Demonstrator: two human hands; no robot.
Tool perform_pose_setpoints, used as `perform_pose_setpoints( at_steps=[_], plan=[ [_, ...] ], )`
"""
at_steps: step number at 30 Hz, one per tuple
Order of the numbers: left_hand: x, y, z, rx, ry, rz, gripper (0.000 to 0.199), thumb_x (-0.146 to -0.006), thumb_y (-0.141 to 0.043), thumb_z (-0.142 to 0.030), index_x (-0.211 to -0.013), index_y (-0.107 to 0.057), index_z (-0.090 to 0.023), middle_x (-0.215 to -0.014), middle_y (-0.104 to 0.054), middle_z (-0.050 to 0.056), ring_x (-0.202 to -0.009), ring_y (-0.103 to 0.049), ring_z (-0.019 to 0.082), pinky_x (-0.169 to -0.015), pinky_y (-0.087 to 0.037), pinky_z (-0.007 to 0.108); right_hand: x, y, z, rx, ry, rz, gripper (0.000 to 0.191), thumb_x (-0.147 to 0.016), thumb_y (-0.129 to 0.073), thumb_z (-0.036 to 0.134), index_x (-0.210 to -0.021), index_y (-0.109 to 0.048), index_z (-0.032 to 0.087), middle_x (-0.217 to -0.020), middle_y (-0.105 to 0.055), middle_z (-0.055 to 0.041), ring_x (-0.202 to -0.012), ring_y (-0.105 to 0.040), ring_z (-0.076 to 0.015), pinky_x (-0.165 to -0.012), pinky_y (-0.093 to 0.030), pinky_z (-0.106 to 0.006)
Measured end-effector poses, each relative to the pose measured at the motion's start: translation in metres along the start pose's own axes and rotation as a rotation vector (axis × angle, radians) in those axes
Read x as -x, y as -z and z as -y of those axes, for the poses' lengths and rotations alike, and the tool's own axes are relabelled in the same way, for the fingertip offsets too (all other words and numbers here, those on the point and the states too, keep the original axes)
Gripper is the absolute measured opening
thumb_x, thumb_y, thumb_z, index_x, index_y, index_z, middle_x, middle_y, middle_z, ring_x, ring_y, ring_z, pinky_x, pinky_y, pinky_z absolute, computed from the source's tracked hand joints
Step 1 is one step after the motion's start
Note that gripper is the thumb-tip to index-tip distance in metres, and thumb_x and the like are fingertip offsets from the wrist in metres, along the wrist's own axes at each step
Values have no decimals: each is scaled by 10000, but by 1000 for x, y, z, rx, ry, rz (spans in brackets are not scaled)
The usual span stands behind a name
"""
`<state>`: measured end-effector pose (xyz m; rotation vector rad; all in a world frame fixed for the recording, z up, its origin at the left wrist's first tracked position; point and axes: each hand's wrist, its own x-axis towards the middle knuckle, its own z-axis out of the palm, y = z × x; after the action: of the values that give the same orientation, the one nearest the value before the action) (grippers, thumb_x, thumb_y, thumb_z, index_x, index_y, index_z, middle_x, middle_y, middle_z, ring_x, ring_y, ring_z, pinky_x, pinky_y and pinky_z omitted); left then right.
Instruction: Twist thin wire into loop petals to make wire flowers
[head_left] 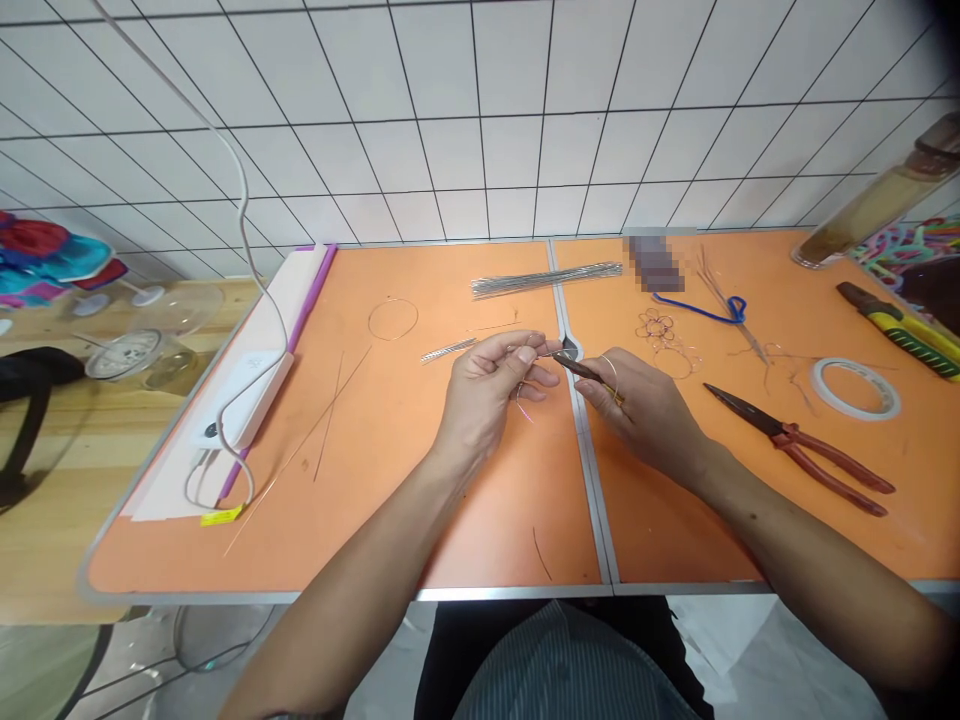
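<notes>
My left hand [487, 392] pinches a thin metal wire [525, 395] between thumb and fingers, above the orange table top [495, 500]. My right hand [637, 410] grips a dark tapered rod [579, 368], and a loop of gold-coloured wire [611, 378] curves around it. The rod's tip points toward my left fingers, and the two hands nearly touch. My fingers hide part of the wire, so its exact path cannot be seen.
A bundle of steel rods [546, 280] lies behind my hands. Red-handled pliers [795, 445], a tape roll [855, 390], a yellow-handled tool [900, 330], blue wire [697, 310] and copper wire shapes [660, 335] lie to the right. A white power strip [247, 400] sits at the left.
</notes>
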<state>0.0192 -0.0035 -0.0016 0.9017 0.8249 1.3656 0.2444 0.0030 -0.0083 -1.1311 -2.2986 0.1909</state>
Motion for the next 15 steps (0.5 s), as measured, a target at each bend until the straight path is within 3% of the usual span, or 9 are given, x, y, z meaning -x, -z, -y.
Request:
perform_pose_setpoints(
  at_steps=[10,15],
  plan=[
    [-5,6,-4,24,98,75,332,-811,-976,-432,-1016,-845,-207,-1166,-877,122,-733,-819,167,-582,-617,228,2,3,-2,-107,5,22,362,-1186,-466,499,-1110,-707,239,-893,-675,-52,-813,-647,-218,-707,-463,-340],
    [-6,9,-4,43,127,157,265,-853,-954,-397,-1007,-853,-206,-1199,-870,125,-759,-818,152,-586,-612,206,4,3,-4,-118,14,16,346,-1181,-489,483,-1138,-717,225,-917,-695,-64,-834,-653,-223,-720,-470,-345]
  ],
)
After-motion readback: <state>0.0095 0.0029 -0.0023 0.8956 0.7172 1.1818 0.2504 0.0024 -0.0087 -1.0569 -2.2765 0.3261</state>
